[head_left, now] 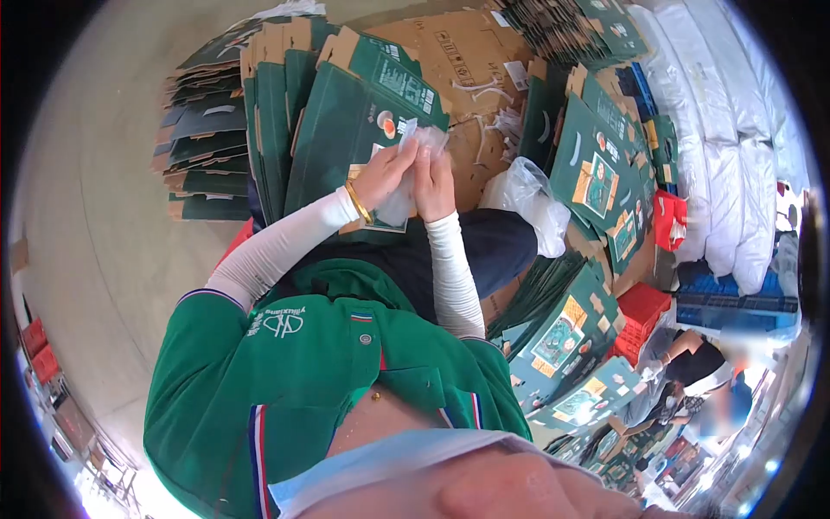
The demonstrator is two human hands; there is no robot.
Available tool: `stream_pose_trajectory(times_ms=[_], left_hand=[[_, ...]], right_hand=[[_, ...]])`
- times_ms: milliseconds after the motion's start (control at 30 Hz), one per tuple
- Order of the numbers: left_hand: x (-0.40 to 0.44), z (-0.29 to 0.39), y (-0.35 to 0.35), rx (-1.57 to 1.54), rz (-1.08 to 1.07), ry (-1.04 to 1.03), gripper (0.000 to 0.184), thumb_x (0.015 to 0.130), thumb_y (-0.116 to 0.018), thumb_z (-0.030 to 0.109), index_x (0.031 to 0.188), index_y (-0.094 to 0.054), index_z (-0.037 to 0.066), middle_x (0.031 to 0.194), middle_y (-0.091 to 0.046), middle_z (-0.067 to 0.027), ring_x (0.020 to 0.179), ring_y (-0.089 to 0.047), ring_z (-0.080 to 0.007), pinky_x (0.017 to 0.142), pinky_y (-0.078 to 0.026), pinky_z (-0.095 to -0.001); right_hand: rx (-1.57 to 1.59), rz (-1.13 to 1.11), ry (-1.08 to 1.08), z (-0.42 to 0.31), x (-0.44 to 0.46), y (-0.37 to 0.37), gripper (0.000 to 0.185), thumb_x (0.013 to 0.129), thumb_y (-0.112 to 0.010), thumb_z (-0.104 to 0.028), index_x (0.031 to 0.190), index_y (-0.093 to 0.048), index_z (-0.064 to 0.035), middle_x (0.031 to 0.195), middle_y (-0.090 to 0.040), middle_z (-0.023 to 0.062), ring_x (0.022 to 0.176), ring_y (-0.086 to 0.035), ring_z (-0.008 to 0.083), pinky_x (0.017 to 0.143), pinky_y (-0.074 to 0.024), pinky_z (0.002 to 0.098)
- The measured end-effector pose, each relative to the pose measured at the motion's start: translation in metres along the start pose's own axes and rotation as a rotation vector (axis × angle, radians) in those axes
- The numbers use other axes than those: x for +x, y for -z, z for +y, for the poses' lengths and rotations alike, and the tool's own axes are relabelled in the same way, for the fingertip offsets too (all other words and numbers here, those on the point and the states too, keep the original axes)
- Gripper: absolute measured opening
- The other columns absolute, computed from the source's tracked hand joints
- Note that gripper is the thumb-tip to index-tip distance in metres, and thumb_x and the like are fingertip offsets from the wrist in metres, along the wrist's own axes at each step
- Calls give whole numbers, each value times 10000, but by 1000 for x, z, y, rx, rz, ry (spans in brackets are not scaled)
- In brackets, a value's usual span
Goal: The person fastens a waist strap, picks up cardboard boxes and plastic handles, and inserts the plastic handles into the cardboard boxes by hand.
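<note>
Grey floor (pixel 112 173) | green cartons (pixel 341 130) stacked (white sacks (pixel 722 130) right) | clear plastic (pixel 398 206) handheld

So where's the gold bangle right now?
The gold bangle circles the left wrist, between left hand and white sleeve, left of centre in the head view.

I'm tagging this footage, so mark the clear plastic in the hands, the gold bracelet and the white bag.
Clear plastic (pixel 432 137), head view: upper end.
Gold bracelet (pixel 356 201), head view: middle of band.
White bag (pixel 534 201), head view: crumpled middle.
</note>
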State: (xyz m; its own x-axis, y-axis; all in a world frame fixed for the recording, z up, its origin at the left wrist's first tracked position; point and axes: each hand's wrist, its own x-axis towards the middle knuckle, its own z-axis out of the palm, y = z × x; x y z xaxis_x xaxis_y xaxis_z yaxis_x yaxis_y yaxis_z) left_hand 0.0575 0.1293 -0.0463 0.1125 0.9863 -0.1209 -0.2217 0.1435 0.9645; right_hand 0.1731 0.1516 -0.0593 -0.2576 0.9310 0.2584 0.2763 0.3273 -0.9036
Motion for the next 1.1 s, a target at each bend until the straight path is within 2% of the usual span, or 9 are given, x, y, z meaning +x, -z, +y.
stream_pose_trajectory(times_ms=[67, 133, 167, 333, 400, 467, 667, 800, 1100], left_hand=[[-7, 1, 15, 43, -3, 77, 390, 892, -381, 338, 1024, -520, -2, 873, -565, -32, 783, -507, -82, 690, -410, -227], [-16, 25, 18, 87, -51, 143, 316, 869, -448, 282, 971, -533, -4, 796, -561, -23, 689, -512, -78, 626, -425, -242], [-17, 16, 18, -142, 27, 210, 252, 843, -506, 249, 922, -540, 13, 730, -537, -10, 609, -487, -75, 562, -414, -253], [-15, 14, 21, -322, 65, 241, 228, 812, -561, 231, 932, -547, 37, 668, -491, 8, 549, -445, -74, 517, -383, -244], [-13, 23, 20, -380, 98, 261, 229, 804, -575, 234, 930, -548, 45, 647, -471, 16, 533, -430, -70, 507, -371, -236], [-13, 40, 21, -723, 161, 358, 193, 792, -596, 234, 876, -546, 67, 617, -434, 36, 516, -405, -59, 494, -350, -236], [-13, 27, 28, -533, 62, 316, 212, 799, -589, 212, 951, -563, 66, 602, -457, 41, 507, -412, -39, 454, -302, -192], [-19, 25, 25, -123, 103, 188, 215, 785, -602, 208, 898, -590, 26, 683, -558, -2, 586, -493, -52, 518, -381, -196], [-17, 34, 39, 254, 133, -3, 252, 793, -581, 184, 930, -586, -27, 752, -598, -30, 690, -531, -57, 594, -425, -204]], right_hand=[[155, -116, -96, 2, 1, -1, 258, 868, -405, -165, 1047, -486, 3, 1033, -513, 112, 899, -505, 217, 803, -390, 313], [518, 16, -229, -9, 5, 4, 177, 834, -487, -112, 970, -516, -3, 908, -538, 53, 785, -517, 128, 684, -426, 257], [393, -16, -231, -4, 9, 11, 133, 796, -547, -68, 914, -530, -8, 812, -530, 0, 687, -480, 51, 584, -400, 193], [555, -47, -382, -16, 11, 9, 133, 828, -511, -94, 918, -551, -6, 768, -532, -23, 619, -438, 23, 530, -347, 172], [944, -1, -543, -12, 9, 7, 195, 866, -453, -128, 990, -545, -8, 756, -552, -21, 624, -475, 43, 528, -367, 177], [957, 9, -506, -14, 6, 2, 189, 862, -453, -103, 1004, -533, -8, 786, -560, -7, 658, -497, 57, 550, -390, 186], [963, 108, -340, -30, 1, -6, 161, 831, -487, -29, 988, -518, -12, 808, -579, 19, 709, -529, 70, 670, -419, 202], [879, 184, -312, -24, 1, -10, 124, 821, -505, -26, 940, -525, 3, 797, -593, 41, 692, -536, 84, 657, -425, 209], [800, -19, -457, -16, 13, 2, 114, 823, -533, -107, 769, -573, -16, 595, -455, -29, 503, -359, 34, 443, -254, 179]])
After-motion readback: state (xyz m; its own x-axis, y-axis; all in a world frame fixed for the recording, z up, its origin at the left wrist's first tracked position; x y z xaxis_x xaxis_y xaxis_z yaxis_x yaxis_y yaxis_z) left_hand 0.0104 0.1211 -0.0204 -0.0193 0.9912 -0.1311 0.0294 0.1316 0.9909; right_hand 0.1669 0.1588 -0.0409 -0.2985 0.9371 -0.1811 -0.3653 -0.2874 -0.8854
